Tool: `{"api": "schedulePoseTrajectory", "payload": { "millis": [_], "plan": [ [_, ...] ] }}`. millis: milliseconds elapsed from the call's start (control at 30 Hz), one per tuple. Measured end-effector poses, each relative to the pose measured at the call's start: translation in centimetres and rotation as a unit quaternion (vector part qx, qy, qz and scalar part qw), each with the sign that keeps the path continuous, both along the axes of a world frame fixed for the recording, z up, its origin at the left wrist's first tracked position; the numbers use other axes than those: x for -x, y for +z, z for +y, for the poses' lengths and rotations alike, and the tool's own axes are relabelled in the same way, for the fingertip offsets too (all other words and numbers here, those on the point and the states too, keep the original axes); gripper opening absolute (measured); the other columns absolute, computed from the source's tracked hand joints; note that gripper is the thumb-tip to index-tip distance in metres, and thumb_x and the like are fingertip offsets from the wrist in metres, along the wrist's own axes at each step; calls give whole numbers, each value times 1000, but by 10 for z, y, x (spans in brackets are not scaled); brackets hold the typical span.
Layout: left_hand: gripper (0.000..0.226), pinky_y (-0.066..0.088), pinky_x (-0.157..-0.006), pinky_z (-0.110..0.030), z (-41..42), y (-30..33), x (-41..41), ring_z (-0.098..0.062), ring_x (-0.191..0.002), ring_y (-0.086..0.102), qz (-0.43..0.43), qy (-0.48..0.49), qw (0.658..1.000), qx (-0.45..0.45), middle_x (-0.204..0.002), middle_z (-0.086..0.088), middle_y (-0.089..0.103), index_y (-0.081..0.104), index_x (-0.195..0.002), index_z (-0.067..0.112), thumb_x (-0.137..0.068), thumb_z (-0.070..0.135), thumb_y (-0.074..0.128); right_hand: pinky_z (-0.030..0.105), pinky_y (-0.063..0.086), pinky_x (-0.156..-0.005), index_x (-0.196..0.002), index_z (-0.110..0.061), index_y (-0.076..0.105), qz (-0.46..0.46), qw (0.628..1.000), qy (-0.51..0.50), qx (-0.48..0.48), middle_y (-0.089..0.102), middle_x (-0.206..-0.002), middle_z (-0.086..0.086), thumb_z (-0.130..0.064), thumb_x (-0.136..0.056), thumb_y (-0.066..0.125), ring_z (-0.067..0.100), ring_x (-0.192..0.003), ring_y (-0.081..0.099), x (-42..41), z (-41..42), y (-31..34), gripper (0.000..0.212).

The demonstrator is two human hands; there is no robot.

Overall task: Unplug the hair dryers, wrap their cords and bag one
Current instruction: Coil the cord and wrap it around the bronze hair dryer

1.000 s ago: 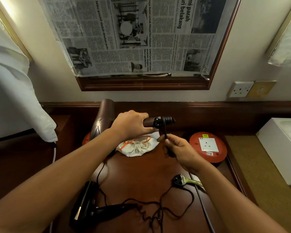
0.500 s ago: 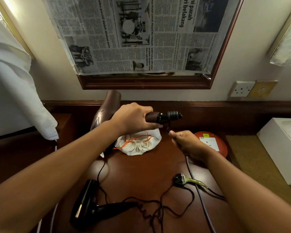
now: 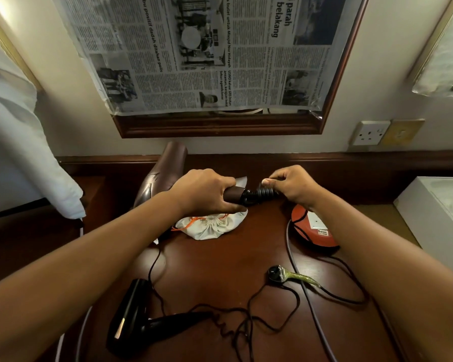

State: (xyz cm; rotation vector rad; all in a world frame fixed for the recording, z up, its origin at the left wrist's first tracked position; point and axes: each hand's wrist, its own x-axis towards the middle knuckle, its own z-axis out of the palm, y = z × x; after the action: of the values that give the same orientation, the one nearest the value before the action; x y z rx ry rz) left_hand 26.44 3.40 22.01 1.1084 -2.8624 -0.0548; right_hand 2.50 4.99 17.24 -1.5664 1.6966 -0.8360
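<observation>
**Both hands on the brown hair dryer, cord at the handle end**

The left hand (image 3: 203,190) is closed around the handle of the brown hair dryer (image 3: 165,176). Its fingers are curled fully round the handle and the thumb lies along the near side. The dryer is held above the wooden desk (image 3: 220,267), with its barrel pointing away toward the wall.

The right hand (image 3: 294,186) is at the black ribbed cord sleeve (image 3: 263,194) that comes out of the handle end. The fingers are bent and the thumb tip presses on top of the sleeve. Whether the cord itself is pinched between the fingers, I cannot tell, because the hand hides it.

Under the hands lies a white drawstring bag (image 3: 212,226) with an orange string, its mouth gathered. Just beside it, to the right, is an orange round socket reel (image 3: 311,229).

Near the front edge of the desk lies the black hair dryer (image 3: 139,322). Its thin black cord (image 3: 249,317) is loose and tangled on the desk and ends at a black plug (image 3: 275,273).
</observation>
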Motion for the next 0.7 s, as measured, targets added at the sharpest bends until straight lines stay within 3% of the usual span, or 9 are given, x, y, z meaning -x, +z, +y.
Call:
{"api": "schedulePoseTrajectory", "payload": {
  "millis": [100, 233, 500, 700],
  "plan": [
    [42, 34, -54, -26, -1, -5, 4, -13, -67, 55, -8, -7, 1000, -4, -72, 9, 57, 55, -89, 28, -78, 69, 55, 28, 49, -67, -83, -16, 74, 10, 999, 5, 33, 69, -75, 1, -27, -84, 71, 13, -68, 60, 0, -4, 11, 11],
    [44, 39, -54, -28, -1, -9, 7, -15, -66, 56, -25, 2, 1000, -3, -72, 7, 58, 56, -91, 28, -79, 70, 54, 39, 57, -78, -86, -17, 75, 44, 996, 1, 76, 72, -82, 6, -26, -82, 72, 25, -81, 67, 2, -7, 25, 10],
    [47, 36, -59, -29, 2, -13, 20, -18, -66, 50, -79, 13, 996, 38, -72, 6, 50, 55, -93, 26, -81, 71, 51, 25, 53, -77, -96, -13, 76, 137, 972, 34, 187, 73, -89, 0, -23, -84, 71, 9, -81, 65, -7, 4, 44, 16],
    [41, 35, -58, -28, 2, -21, 25, -18, -64, 47, -98, 9, 995, 31, -63, 10, 38, 43, -84, 30, -83, 70, 51, 31, 54, -78, -96, -16, 75, 171, 953, 74, 240, 74, -89, -1, -25, -86, 69, 11, -85, 67, -12, 11, 41, 15]
  ]
}}
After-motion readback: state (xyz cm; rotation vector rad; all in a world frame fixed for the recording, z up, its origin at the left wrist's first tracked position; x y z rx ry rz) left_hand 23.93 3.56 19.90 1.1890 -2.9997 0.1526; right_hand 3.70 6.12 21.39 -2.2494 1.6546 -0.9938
